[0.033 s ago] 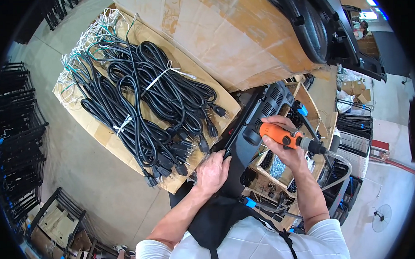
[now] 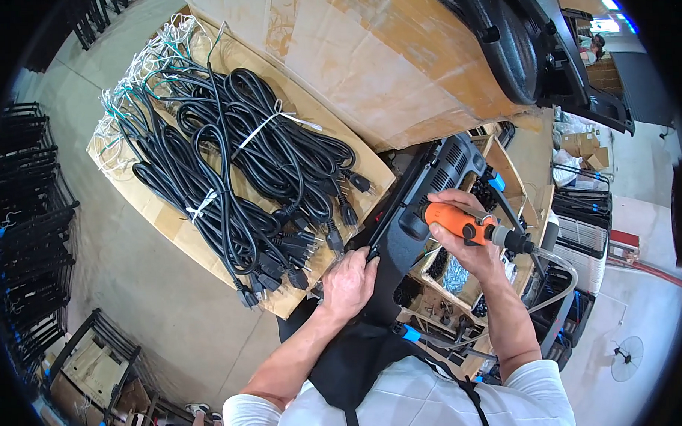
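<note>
My right hand is closed around an orange power screwdriver with a black-and-grey end, from which a pale hose curves down. The tool lies over a long black plastic housing with slotted vents and a round raised part. At the housing's left edge, my left hand has its fingers curled and pressed on the rim. What lies under those fingertips is hidden. Just left of this hand, bundles of black power cords with plugs and stripped wire ends rest on a cardboard box.
A tall cardboard carton stands beyond the cords. Right of the housing is a wooden tray whose compartments hold screws and small black parts. A black plastic part hangs at upper right. Black frames are stacked at left.
</note>
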`<state>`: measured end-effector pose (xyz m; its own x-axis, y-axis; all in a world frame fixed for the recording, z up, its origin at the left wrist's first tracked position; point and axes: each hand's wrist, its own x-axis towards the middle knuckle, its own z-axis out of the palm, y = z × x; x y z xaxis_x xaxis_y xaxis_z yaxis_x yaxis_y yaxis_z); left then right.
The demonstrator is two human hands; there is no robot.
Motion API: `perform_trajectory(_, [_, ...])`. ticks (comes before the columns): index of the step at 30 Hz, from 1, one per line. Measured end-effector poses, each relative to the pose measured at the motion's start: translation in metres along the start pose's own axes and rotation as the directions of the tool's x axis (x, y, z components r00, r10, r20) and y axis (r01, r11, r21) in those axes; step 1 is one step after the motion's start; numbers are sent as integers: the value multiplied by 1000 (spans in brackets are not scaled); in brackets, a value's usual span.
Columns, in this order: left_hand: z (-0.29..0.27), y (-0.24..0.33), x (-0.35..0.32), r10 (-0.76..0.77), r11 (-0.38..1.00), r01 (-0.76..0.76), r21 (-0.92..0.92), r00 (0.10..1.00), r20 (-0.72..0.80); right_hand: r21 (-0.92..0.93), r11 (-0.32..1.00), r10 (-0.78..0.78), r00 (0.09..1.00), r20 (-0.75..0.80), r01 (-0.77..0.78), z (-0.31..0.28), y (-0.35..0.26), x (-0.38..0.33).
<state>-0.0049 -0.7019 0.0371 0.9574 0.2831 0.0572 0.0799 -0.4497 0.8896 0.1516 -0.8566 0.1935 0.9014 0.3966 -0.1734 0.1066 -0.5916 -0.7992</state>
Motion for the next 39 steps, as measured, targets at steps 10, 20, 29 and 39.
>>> perform_trajectory(10, [-2,2,0,-49,999,49,1,998,48,58,997,46,998,34,-48,3,-6,5])
perform_trajectory(20, [-3,4,-2,-37,999,37,2,999,31,99,995,7,999,43,-11,2,3,4])
perform_trajectory(29, [-20,18,0,-67,998,67,2,997,40,194,981,18,999,-31,-11,4,2,-8])
perform_trajectory(39, [-45,26,-47,-169,9,851,-525,519,838,514,857,242,908,-341,-35,8,2,-154])
